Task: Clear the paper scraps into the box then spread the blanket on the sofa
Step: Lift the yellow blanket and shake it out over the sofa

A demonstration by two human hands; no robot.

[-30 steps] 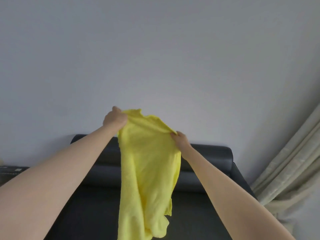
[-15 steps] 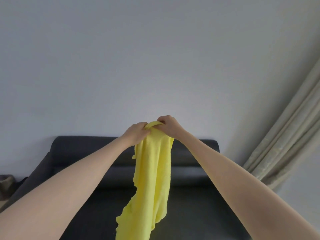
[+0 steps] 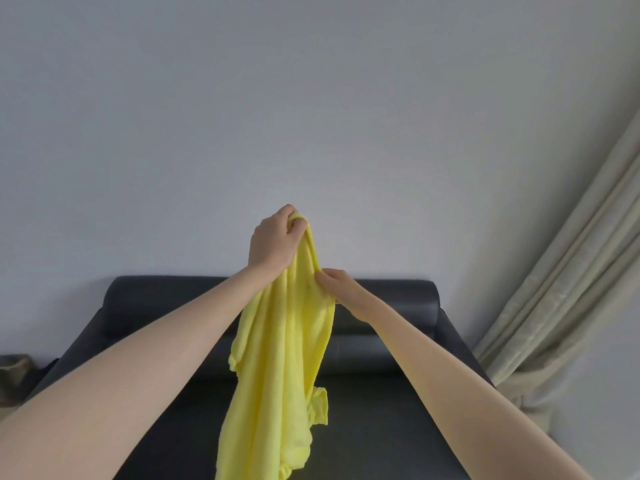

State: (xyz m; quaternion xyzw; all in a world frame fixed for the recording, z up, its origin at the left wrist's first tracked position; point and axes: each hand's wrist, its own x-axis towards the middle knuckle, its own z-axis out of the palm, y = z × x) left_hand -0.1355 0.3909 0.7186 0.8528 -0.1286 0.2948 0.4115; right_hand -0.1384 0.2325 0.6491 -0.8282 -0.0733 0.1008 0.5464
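A yellow blanket [image 3: 280, 368] hangs bunched in the air over a dark sofa [image 3: 391, 407]. My left hand [image 3: 273, 242] grips its top corner, held highest. My right hand [image 3: 337, 287] pinches the blanket's edge a little lower and to the right. The cloth's lower end runs out of the bottom of the view. No box and no paper scraps are in view.
A plain grey wall [image 3: 311, 116] stands behind the sofa. Pale curtains [image 3: 568, 282] hang at the right, bunched near the sofa's right arm. A dark object [image 3: 12, 370] sits at the far left edge beside the sofa.
My hands were together at the blanket's top. Now the left hand has risen with the corner and the right hand has slid down along the edge, opening the cloth a little.
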